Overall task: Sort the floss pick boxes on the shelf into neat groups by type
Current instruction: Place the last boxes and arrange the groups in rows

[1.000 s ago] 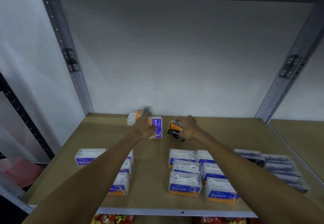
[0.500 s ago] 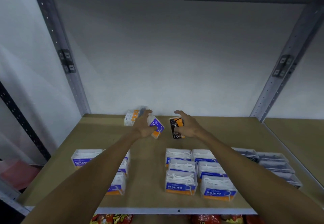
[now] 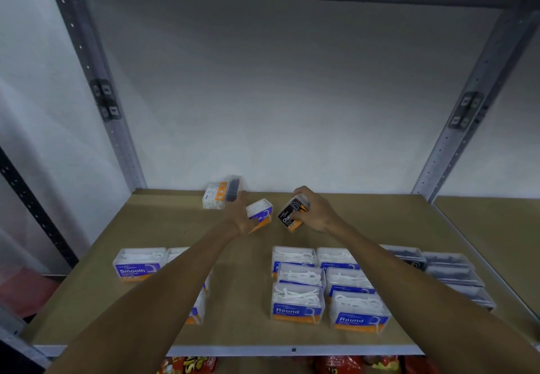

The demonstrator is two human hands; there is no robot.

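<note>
My left hand (image 3: 240, 218) grips a blue-and-orange floss pick box (image 3: 261, 212) near the back middle of the shelf. My right hand (image 3: 317, 212) holds a black "Charcoal" box (image 3: 291, 215), tilted and lifted off the board. Two more boxes (image 3: 220, 195) lie against the back wall, one white and orange, one dark. A "Smooth" group (image 3: 137, 264) sits front left, partly hidden by my left forearm. A "Round" group (image 3: 327, 289) fills the front middle. A row of dark charcoal boxes (image 3: 447, 271) lines the front right.
The brown shelf board (image 3: 175, 227) is framed by grey metal uprights (image 3: 102, 96) at the back corners and a white wall behind. Red snack bags (image 3: 190, 366) show on the shelf below the front edge.
Both hands have lifted and turned their boxes. The charcoal box now faces me with its label, and the blue box is tilted further in my left hand.
</note>
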